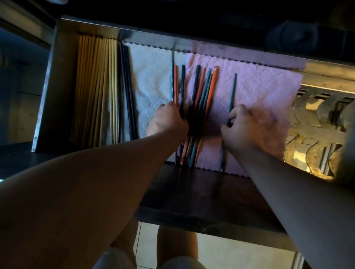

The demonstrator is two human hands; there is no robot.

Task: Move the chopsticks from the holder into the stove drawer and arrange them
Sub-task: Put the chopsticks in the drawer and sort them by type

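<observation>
As both arms reach into the open drawer (57,90), the left hand (168,120) curls round coloured chopsticks (201,96) at the drawer's middle; the right hand (242,127) pinches one teal chopstick (233,89) further toward the drawer's right side.

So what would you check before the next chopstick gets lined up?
1. Drawer open: ok.
2. Right hand pinches the lone teal chopstick: ok.
3. Left hand gripping the coloured chopsticks: cannot tell.
4. Coloured chopsticks parallel: not ok, they fan and cross.
5. Wooden chopsticks and black chopsticks lined up at left: ok.
6. Holder emptied: cannot tell, not in view.
</observation>
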